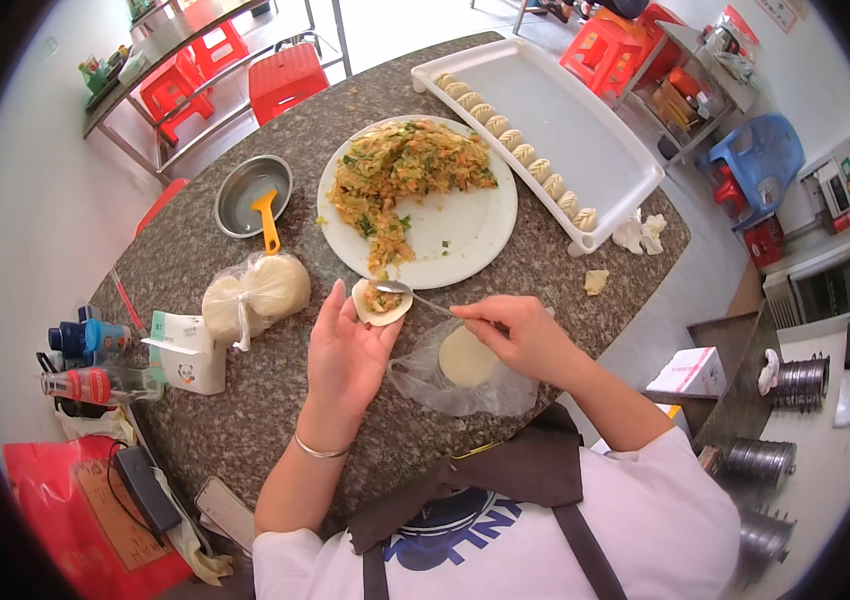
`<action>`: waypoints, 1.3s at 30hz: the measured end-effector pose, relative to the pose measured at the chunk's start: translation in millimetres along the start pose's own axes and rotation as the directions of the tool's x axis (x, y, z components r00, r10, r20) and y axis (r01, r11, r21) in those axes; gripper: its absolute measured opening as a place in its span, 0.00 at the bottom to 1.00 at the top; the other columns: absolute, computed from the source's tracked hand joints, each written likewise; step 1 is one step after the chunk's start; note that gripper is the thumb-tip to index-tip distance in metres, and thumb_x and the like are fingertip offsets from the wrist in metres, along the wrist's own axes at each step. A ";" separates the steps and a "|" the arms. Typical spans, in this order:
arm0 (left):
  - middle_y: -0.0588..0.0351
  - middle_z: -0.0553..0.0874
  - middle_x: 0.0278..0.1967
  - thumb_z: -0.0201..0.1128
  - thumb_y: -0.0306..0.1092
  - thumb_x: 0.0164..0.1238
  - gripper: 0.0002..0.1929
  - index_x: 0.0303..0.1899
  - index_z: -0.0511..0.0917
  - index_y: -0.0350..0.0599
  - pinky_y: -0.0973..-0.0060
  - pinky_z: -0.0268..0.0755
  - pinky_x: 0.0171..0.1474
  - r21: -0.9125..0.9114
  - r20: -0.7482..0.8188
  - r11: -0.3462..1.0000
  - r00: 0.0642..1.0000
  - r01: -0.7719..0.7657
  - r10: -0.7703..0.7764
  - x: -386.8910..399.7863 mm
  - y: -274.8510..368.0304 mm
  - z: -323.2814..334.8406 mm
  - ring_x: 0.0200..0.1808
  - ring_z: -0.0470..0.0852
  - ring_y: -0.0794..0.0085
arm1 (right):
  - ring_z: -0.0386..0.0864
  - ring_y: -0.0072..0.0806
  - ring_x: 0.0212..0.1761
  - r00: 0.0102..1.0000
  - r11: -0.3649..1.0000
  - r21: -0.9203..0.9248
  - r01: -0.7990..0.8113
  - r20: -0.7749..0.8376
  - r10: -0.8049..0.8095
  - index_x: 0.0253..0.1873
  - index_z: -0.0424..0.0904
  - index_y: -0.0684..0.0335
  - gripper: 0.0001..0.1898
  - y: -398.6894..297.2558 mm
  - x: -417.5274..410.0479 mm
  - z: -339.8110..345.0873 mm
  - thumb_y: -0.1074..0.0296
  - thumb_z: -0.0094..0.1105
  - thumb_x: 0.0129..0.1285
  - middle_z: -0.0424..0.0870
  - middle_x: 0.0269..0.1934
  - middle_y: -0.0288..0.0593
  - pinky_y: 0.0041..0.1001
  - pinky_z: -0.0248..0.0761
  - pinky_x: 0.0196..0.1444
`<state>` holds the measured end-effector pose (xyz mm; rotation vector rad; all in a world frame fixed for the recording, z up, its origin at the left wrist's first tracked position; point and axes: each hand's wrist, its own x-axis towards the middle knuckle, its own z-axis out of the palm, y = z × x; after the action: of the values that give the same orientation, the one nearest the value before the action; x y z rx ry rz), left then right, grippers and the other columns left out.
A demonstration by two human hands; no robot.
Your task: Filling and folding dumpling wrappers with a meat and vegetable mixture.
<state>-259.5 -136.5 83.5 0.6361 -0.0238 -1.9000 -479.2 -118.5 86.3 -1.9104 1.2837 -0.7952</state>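
A round dough wrapper [366, 313] rests on the fingers of my left hand [348, 352], its palm turned up. Chopped vegetable filling [381, 300] lies in the wrapper's middle. My right hand [519, 334] grips a metal spoon [425, 299], whose bowl touches that filling. Just beyond is a large white plate [462, 232] with a mound of the same filling [402, 161] along its far and left sides. Below my right hand, a stack of wrappers [468, 358] sits on a clear plastic bag [500, 397].
A white tray [575, 112] holds a row of pleated dumplings [511, 139]. To the left stand a metal bowl [234, 199] with a yellow-handled scraper [267, 221], bagged dough wrappers [275, 289], a tissue pack [192, 352] and a glass bottle [125, 385]. Crumpled tissues [639, 231] lie by the tray.
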 end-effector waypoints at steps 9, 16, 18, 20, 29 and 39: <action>0.44 0.74 0.58 0.47 0.43 0.76 0.23 0.59 0.64 0.31 0.60 0.70 0.63 0.067 -0.005 0.997 0.999 -0.039 0.039 5.0 1.6 -7.5 0.60 0.75 0.57 | 0.78 0.25 0.29 0.996 0.998 0.060 -0.034 -0.076 0.039 0.48 0.83 0.64 0.11 6.9 20.3 2.6 0.74 0.58 0.62 0.82 0.29 0.43 0.24 0.71 0.33; 0.49 0.73 0.59 0.47 0.42 0.76 0.21 0.61 0.64 0.37 0.62 0.71 0.62 0.158 -0.128 0.987 0.991 -0.004 0.024 -8.7 1.3 3.3 0.60 0.75 0.61 | 0.80 0.34 0.31 0.971 0.982 -0.178 -0.055 -0.241 0.011 0.48 0.83 0.63 0.11 19.1 29.5 1.5 0.73 0.61 0.60 0.80 0.34 0.44 0.29 0.73 0.35; 0.49 0.73 0.59 0.46 0.43 0.76 0.22 0.62 0.63 0.37 0.62 0.71 0.62 0.177 -0.054 0.984 0.998 -0.005 0.014 -10.5 1.3 5.6 0.60 0.75 0.61 | 0.80 0.34 0.35 0.972 0.970 -0.215 -0.113 -0.225 0.063 0.48 0.83 0.62 0.11 13.7 23.3 0.5 0.73 0.61 0.60 0.79 0.37 0.43 0.30 0.74 0.37; 0.49 0.73 0.60 0.49 0.40 0.75 0.22 0.63 0.62 0.37 0.64 0.72 0.61 0.212 0.028 0.977 1.000 -0.018 0.012 -12.5 -1.5 11.0 0.60 0.75 0.62 | 0.80 0.36 0.36 0.954 0.975 -0.220 -0.019 -0.297 -0.049 0.47 0.83 0.62 0.11 15.1 21.9 1.7 0.72 0.62 0.59 0.79 0.37 0.43 0.32 0.74 0.40; 0.50 0.77 0.56 0.60 0.24 0.66 0.28 0.66 0.62 0.35 0.76 0.75 0.56 0.505 0.210 0.840 0.973 -0.196 0.101 -23.5 -24.7 22.4 0.53 0.80 0.69 | 0.80 0.26 0.45 0.979 0.811 0.582 0.052 -0.189 0.073 0.46 0.83 0.65 0.11 -3.8 13.2 16.6 0.69 0.65 0.60 0.84 0.41 0.42 0.26 0.71 0.50; 0.45 0.80 0.54 0.63 0.22 0.64 0.16 0.54 0.75 0.33 0.75 0.74 0.54 0.696 0.611 0.189 0.709 -0.693 0.352 -21.5 -34.5 9.4 0.52 0.80 0.70 | 0.78 0.22 0.45 0.988 0.785 0.618 -0.044 -0.087 0.124 0.45 0.81 0.70 0.08 -11.3 11.0 7.6 0.73 0.62 0.63 0.82 0.41 0.41 0.25 0.71 0.49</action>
<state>-287.2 -106.0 90.0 0.8528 -1.4584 -1.0787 -463.7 -124.2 92.2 -1.2801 0.9967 -1.1358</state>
